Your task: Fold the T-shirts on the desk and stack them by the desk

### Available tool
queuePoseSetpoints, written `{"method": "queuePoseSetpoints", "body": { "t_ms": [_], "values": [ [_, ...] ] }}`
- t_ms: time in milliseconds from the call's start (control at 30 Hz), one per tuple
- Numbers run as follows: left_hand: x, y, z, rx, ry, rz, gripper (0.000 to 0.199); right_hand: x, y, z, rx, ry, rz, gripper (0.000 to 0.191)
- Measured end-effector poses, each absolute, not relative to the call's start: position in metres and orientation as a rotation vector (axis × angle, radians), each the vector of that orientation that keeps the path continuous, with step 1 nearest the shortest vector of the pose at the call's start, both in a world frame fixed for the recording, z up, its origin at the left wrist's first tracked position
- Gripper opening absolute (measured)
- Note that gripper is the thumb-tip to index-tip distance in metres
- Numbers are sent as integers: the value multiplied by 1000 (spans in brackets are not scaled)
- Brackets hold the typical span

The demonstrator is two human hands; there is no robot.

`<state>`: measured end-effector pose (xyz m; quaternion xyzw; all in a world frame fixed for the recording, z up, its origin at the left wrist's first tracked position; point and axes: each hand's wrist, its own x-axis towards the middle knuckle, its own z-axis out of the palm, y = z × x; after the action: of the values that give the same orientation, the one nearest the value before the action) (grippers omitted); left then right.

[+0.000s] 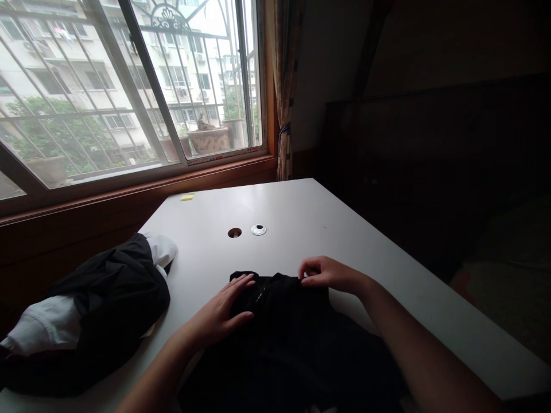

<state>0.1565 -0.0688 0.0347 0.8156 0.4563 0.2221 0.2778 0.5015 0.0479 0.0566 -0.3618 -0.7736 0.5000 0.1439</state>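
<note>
A black garment lies on the white table in front of me and runs down towards the bottom edge of the view. Its exact kind is hard to make out in the dim light. My left hand rests on its upper left part, fingers stretched out over the cloth beside a small pale mark. At the upper right edge, my right hand has its fingers curled and pinched on the fabric.
A heap of black and white clothes sits at the table's left side. Farther back on the white table are an open round hole, a ringed cable hole and a yellow slip. A barred window and tied curtain stand behind.
</note>
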Motion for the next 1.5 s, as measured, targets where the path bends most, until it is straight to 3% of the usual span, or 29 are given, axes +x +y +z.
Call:
{"method": "queuePoseSetpoints", "body": {
  "t_ms": [133,333,500,600,800,1067,1333,1500],
  "values": [
    [153,-69,38,2244,1248,647,69,510,46,64,-943,-2012,1431,28],
    [157,-70,43,2358,1332,724,34,512,47,66,-859,-1770,1227,25],
    [164,-72,43,2442,1353,558,36,518,56,62,-905,-1717,1041,26],
    [167,-72,42,2408,1347,509,30,524,60,57,-1073,-1810,1165,34],
    [168,-72,44,2283,1177,591,7,532,64,48,-1225,-2055,1476,72],
    [158,-70,40,1848,1290,796,20,553,69,56,-1417,-2127,1492,50],
    [152,-64,41,1464,1429,1145,32,551,57,67,-899,-1603,1668,29],
    [145,-58,40,1547,1567,1112,31,545,62,58,-932,-1432,1598,29]
  ]
}}
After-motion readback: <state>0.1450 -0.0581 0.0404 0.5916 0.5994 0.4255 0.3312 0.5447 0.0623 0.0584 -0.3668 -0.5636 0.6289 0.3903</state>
